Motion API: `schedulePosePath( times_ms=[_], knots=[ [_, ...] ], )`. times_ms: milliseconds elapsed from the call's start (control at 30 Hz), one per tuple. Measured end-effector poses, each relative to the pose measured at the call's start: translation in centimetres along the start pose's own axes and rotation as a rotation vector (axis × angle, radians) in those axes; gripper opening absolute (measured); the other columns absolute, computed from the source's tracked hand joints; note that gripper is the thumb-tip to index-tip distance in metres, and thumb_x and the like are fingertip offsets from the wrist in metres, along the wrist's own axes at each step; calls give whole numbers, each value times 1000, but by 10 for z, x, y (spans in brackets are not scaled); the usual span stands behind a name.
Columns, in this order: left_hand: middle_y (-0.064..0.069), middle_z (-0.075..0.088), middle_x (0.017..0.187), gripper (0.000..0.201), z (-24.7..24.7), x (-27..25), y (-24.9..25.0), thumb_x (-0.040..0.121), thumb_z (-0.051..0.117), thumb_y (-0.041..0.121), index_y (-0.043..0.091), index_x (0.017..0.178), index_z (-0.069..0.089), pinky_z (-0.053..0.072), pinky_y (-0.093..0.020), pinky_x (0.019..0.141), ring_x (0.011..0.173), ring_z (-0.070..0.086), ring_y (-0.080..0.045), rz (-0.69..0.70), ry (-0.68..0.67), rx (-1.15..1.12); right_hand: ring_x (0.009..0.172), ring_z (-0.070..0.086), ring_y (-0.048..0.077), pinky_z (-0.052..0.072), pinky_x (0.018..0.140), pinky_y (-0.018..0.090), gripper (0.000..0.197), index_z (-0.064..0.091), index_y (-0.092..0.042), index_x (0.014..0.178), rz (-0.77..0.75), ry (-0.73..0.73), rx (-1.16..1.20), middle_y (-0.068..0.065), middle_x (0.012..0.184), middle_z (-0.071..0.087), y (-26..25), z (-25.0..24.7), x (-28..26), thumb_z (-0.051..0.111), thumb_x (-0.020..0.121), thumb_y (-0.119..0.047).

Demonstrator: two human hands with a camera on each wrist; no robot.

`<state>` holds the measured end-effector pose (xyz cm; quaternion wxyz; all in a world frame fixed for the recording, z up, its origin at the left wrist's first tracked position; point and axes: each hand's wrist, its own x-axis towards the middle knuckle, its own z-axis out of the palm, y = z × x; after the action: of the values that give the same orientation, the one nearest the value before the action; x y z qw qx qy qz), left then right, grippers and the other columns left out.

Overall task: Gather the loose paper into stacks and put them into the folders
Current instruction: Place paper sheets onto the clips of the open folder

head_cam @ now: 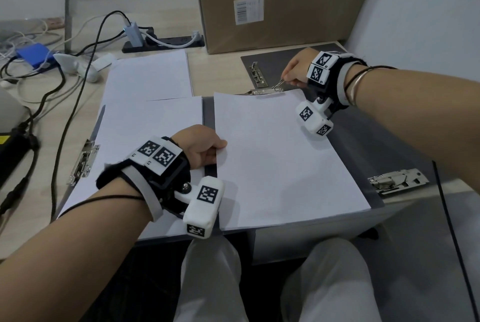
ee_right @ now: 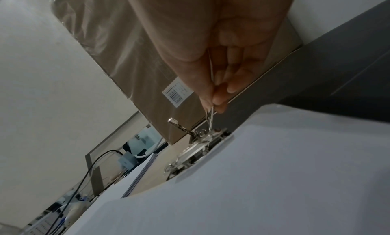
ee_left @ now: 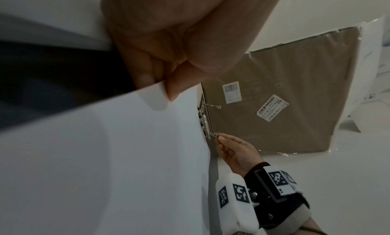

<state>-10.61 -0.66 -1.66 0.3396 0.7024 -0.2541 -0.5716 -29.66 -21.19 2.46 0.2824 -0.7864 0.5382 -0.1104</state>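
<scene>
A white paper stack [head_cam: 278,158] lies on the open dark grey folder [head_cam: 368,139] in front of me. My left hand [head_cam: 205,147] pinches the stack's left edge between thumb and fingers; the wrist view shows the same paper stack [ee_left: 118,155] under my thumb. My right hand [head_cam: 296,72] pinches the raised metal lever [head_cam: 276,84] of the folder's clip [head_cam: 262,91] at the stack's top edge. In the right wrist view the lever [ee_right: 210,117] stands between my fingertips above the clip [ee_right: 200,145]. More paper stacks [head_cam: 150,77] lie to the left.
A second grey folder [head_cam: 270,67] with its own clip lies behind, beside a large cardboard box [head_cam: 280,2]. A further paper stack [head_cam: 135,147] covers another clip folder at left. A loose metal clip [head_cam: 397,181] sits at right. Cables, a power strip [head_cam: 163,44] and a blue device crowd the far left.
</scene>
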Motion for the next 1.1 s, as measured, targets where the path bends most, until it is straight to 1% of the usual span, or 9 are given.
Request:
schedulePosePath(
  times_ms=[133, 233, 367, 567, 667, 833, 900, 1000, 1100],
  knots=[
    [-11, 62, 95, 9, 0, 1, 4, 95, 48, -2, 6, 99, 53, 55, -25, 54, 71, 61, -19, 3, 10, 68, 70, 58, 20, 50, 64, 27, 7, 69, -11, 82, -16, 44, 107, 7, 73, 67, -5, 3, 0, 62, 83, -9],
    [-9, 61, 85, 14, 1, -1, 6, 95, 47, -3, 6, 85, 53, 55, -23, 49, 68, 60, -19, 5, 22, 75, 76, 60, 20, 54, 79, 37, 7, 70, -12, 86, -56, 61, 118, 7, 76, 69, -8, 5, 1, 63, 83, -12],
    [-8, 60, 79, 17, 2, -2, 7, 95, 46, -3, 6, 82, 52, 53, -22, 44, 65, 59, -19, 6, 24, 70, 79, 62, 18, 55, 84, 37, 14, 71, -9, 96, -75, 60, 114, 9, 83, 69, -13, 7, 2, 63, 85, -13],
    [-15, 62, 89, 8, 5, 1, 10, 91, 51, -4, 0, 95, 56, 56, -35, 77, 71, 62, -24, 42, 62, 71, 81, 65, 13, 57, 80, 30, 18, 71, -8, 102, -80, 69, 147, 13, 97, 72, -22, 11, 0, 61, 87, -10],
    [-13, 60, 83, 12, 6, 2, 12, 90, 53, -4, 3, 81, 54, 53, -35, 83, 68, 61, -23, 67, 72, 130, 87, 67, 16, 58, 81, 31, 16, 72, -9, 99, -72, 70, 155, 14, 100, 72, -23, 11, -1, 62, 86, -10],
    [-11, 63, 73, 21, 0, 2, 11, 89, 48, -11, 2, 74, 54, 52, -41, 94, 69, 62, -26, 78, 59, 138, 84, 66, 14, 57, 78, 27, 17, 71, -7, 101, -62, 67, 152, 14, 102, 72, -24, 11, -2, 61, 88, -9],
    [-9, 62, 70, 29, -2, 3, 11, 92, 44, -12, 5, 69, 50, 57, -37, 85, 69, 63, -24, 76, 56, 136, 83, 66, 13, 57, 79, 27, 16, 71, -7, 101, -53, 68, 159, 15, 102, 71, -24, 10, -2, 61, 88, -8],
    [-9, 59, 73, 27, -1, 0, 11, 93, 50, -6, 8, 70, 48, 56, -21, 47, 48, 64, -13, 81, 98, 116, 77, 65, 11, 57, 81, 29, 17, 70, -6, 101, -46, 68, 170, 15, 101, 71, -24, 10, -2, 61, 88, -8],
    [-6, 57, 77, 23, 1, 3, 7, 92, 51, -6, 11, 77, 50, 51, -15, 45, 37, 59, -3, 127, 120, 115, 75, 65, 10, 57, 83, 29, 18, 70, -3, 103, -42, 54, 181, 16, 101, 71, -25, 9, -4, 60, 88, -7]
  ],
)
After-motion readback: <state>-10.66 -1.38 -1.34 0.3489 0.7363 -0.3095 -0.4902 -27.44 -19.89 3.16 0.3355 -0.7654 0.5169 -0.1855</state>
